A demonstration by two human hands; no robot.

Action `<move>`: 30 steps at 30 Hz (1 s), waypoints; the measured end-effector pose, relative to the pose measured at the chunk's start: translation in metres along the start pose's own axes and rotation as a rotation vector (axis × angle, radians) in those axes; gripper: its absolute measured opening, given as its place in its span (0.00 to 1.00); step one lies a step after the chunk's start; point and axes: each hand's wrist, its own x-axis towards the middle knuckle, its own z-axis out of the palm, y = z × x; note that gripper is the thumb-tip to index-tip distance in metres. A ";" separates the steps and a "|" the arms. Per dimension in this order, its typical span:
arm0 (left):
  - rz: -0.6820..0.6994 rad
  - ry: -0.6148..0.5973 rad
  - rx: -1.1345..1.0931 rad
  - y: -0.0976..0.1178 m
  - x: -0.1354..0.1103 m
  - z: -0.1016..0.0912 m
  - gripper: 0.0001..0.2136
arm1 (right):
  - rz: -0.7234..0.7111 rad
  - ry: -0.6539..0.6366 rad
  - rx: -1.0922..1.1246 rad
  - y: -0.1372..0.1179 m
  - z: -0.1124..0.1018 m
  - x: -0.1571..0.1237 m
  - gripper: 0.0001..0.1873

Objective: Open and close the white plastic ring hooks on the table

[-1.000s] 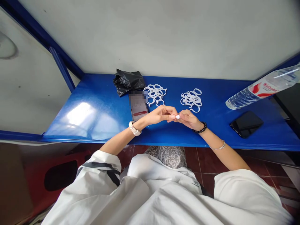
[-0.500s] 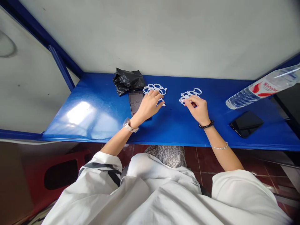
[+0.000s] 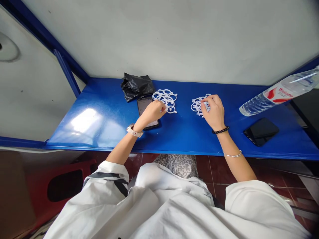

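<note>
Two piles of thin white plastic rings with small knobs lie on the blue table. My left hand (image 3: 155, 111) is closed in a pinch at the lower left edge of the left pile (image 3: 166, 94), on what appears to be a ring; its fingertips are partly hidden. Over the right pile (image 3: 196, 105), my right hand (image 3: 214, 109) curls with thumb and fingers closing on a white ring. The hand covers the right side of that pile. Beneath my left hand and wrist lies a phone (image 3: 141, 103) with its screen lit.
A crumpled black plastic bag (image 3: 138, 87) sits behind the lit phone. To the right are a dark phone (image 3: 261, 131) and a large clear water bottle (image 3: 267, 94). The blue table (image 3: 181, 136) ends at a pale wall (image 3: 169, 39).
My left hand has drawn back toward the lower left and closed, uncovering more of the left pile. My right hand has shifted slightly up and right over its pile, whose rings now lie differently.
</note>
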 end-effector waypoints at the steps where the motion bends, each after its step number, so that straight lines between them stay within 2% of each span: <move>1: -0.021 -0.073 -0.069 0.004 -0.001 -0.006 0.09 | -0.032 -0.013 0.053 -0.003 0.000 0.000 0.11; 6: 0.009 -0.268 -0.521 0.023 -0.004 -0.028 0.11 | -0.160 -0.215 0.367 -0.021 0.003 -0.004 0.13; 9: 0.043 -0.275 -0.718 0.032 -0.004 -0.026 0.13 | -0.138 -0.374 0.542 -0.032 0.008 -0.009 0.14; 12: 0.039 -0.275 -0.854 0.037 -0.004 -0.020 0.16 | -0.064 -0.462 0.708 -0.038 0.014 -0.013 0.20; 16: -0.015 -0.272 -0.965 0.042 -0.004 -0.013 0.19 | 0.063 -0.428 0.830 -0.039 0.016 -0.015 0.25; 21: -0.104 -0.089 -0.996 0.044 -0.005 -0.012 0.21 | 0.096 -0.349 0.886 -0.038 0.010 -0.011 0.26; 25: -0.119 -0.086 -0.959 0.042 -0.004 -0.007 0.23 | -0.012 -0.388 0.865 -0.039 0.006 -0.012 0.22; 28: -0.160 -0.186 -1.006 0.040 -0.003 0.003 0.23 | -0.155 -0.391 0.738 -0.042 0.007 -0.015 0.18; 30: -0.211 -0.259 -1.100 0.040 -0.002 0.009 0.22 | -0.231 -0.318 0.640 -0.044 0.010 -0.017 0.14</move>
